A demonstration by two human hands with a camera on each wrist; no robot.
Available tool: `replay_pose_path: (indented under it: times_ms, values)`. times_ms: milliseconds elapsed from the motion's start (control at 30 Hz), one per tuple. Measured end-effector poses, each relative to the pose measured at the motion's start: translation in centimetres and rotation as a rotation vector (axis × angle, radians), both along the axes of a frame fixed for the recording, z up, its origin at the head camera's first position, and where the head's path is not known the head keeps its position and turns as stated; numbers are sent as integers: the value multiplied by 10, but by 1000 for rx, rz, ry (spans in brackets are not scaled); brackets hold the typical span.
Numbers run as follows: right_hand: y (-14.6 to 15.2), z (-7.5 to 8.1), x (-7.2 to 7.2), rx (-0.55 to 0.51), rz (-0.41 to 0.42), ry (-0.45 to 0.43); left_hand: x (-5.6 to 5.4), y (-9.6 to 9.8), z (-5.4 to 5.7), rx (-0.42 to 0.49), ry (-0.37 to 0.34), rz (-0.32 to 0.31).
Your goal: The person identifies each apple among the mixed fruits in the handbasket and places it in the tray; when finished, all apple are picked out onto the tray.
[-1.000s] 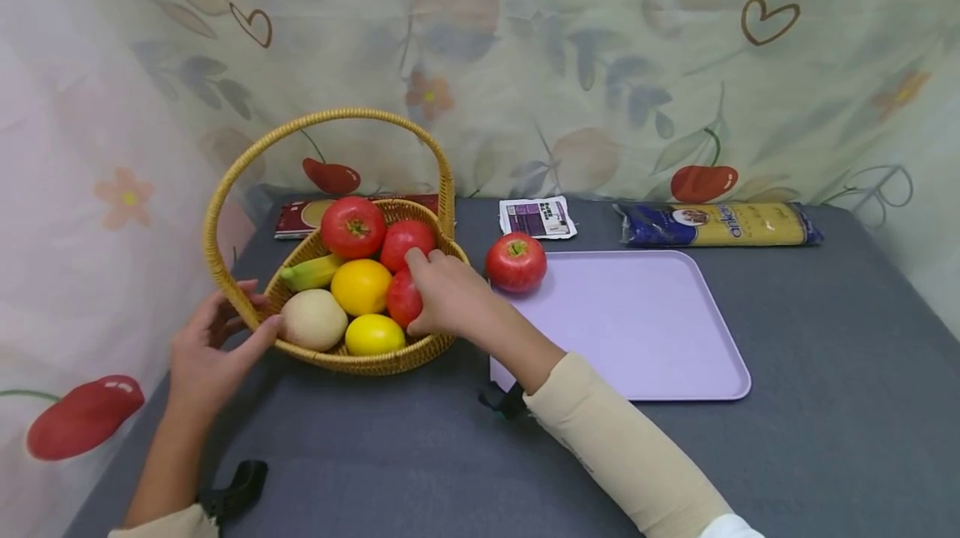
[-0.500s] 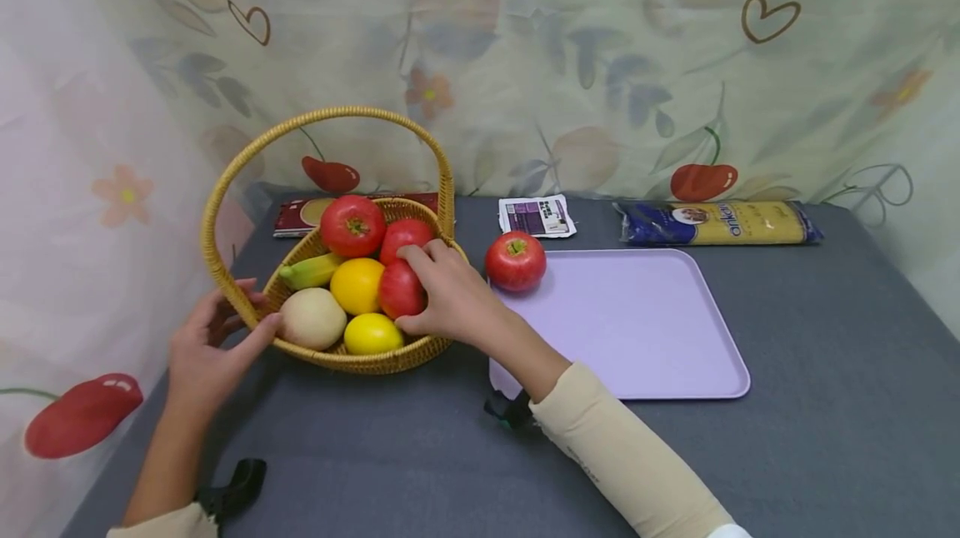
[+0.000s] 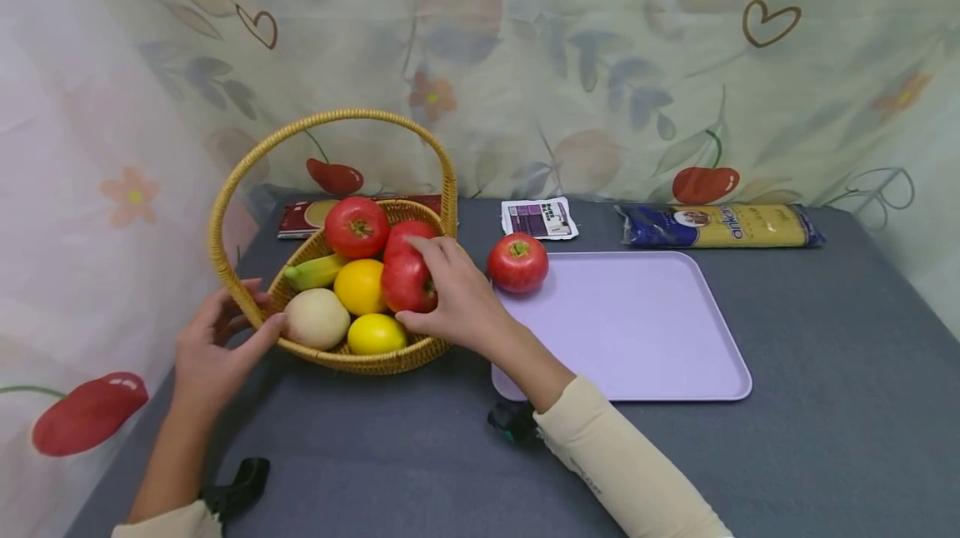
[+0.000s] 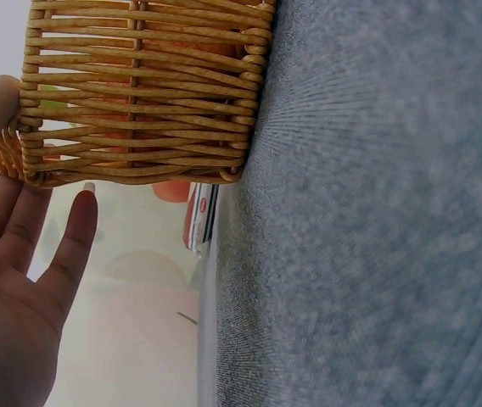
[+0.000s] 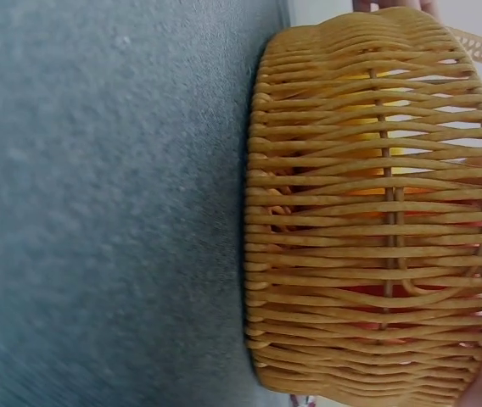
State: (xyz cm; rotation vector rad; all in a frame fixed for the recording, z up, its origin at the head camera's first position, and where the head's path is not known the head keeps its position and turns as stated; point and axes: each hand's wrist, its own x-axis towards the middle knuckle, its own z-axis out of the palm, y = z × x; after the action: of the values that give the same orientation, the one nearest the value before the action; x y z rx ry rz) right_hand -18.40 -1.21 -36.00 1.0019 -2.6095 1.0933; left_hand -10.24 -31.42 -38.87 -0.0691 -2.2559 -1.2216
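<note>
A woven basket (image 3: 352,363) with a tall hoop handle stands at left in the head view, filled with fruit. My right hand (image 3: 468,301) grips a red apple (image 3: 407,280) at the basket's right side, thumb below and fingers above. My left hand (image 3: 213,346) holds the basket's left edge by the handle's foot; the left wrist view shows its thumb and fingers (image 4: 73,242) around that end. Also inside lie two more red apples (image 3: 357,226), a banana (image 3: 315,271), a pale round fruit (image 3: 318,319), an orange-yellow fruit (image 3: 361,287) and a lemon (image 3: 377,334).
A lilac tray (image 3: 622,330) lies right of the basket, with a red apple (image 3: 518,263) on its far left corner. Along the back are a red packet (image 3: 300,220), a small white-and-purple packet (image 3: 540,218) and a yellow-and-blue pasta bag (image 3: 720,226).
The gripped apple has risen slightly and turned, so its end now faces right. My right hand has shifted with it. My left hand stays at the basket's edge.
</note>
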Motion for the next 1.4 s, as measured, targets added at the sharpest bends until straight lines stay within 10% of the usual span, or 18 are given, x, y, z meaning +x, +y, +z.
replay_pose_path:
  times_ms: [967, 1400]
  values:
    - [7, 4, 5, -297, 89, -65, 0, 2, 3, 14, 11, -11]
    - [10, 12, 7, -321, 1, -158, 1, 0, 2, 13, 16, -23]
